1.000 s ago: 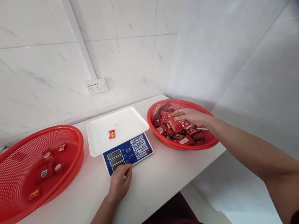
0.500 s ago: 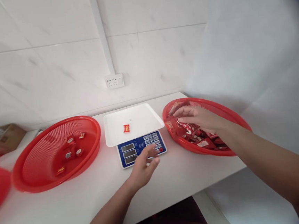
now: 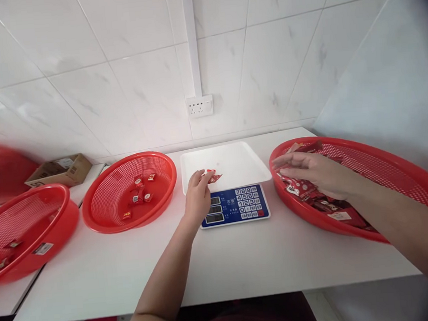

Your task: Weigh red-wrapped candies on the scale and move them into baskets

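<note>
My left hand (image 3: 197, 196) reaches over the front left of the white weighing tray (image 3: 231, 151). Its fingers are curled around small red wrapped candies (image 3: 214, 178), which they partly cover. Under the tray's front sits the scale's blue keypad and display panel (image 3: 235, 206). On the right, my right hand (image 3: 308, 169) hovers over a red basket (image 3: 405, 163) with fingers stretched out, apart from the thumb. Close below it are many red packets (image 3: 326, 205); I see none in its grip.
Left of the scale stands a red basket (image 3: 169, 204) with several wrapped candies (image 3: 140, 194). Farther left are another red basket (image 3: 60, 229), a cardboard box (image 3: 74, 172) and a red bag (image 3: 1, 171). A wall socket (image 3: 200, 106) sits behind the scale.
My view has turned left. My left hand has moved from beside the keypad to the candy on the tray, where more red wrapping shows. My right hand stays above the right basket.
</note>
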`<action>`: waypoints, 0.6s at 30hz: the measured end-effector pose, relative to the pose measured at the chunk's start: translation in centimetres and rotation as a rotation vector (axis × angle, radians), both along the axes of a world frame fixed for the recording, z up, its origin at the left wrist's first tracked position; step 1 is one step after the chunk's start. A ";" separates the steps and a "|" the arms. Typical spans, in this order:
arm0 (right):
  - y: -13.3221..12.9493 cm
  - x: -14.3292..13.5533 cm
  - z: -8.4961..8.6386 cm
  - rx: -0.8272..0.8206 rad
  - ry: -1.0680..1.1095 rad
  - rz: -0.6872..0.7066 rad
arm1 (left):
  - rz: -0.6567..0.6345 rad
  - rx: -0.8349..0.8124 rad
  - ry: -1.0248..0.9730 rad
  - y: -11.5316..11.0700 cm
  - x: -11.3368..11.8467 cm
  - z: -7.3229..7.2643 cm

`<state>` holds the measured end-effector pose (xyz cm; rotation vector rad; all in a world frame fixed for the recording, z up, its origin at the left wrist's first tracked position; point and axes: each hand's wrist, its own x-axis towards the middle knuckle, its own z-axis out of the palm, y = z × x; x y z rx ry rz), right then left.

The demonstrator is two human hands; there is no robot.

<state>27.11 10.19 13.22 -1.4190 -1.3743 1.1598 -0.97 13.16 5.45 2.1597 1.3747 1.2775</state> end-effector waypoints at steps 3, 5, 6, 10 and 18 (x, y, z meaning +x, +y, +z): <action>-0.1 0.5 -0.2 -0.073 0.085 -0.088 | 0.012 -0.057 0.027 0.3 -0.3 -0.4; -0.4 0.1 -0.3 -0.111 0.158 -0.135 | -0.001 -0.074 -0.085 -0.7 0.7 -0.5; -0.5 -0.3 -0.3 -0.121 0.205 -0.152 | -0.038 -0.102 -0.165 -1.5 1.5 -0.4; -1.2 -2.9 -0.5 -0.100 0.434 -0.164 | -0.465 -0.493 -0.556 -5.4 5.3 0.5; -2.1 -6.1 -1.5 -0.056 0.495 -0.133 | -0.565 -0.992 -1.084 -6.6 8.0 1.2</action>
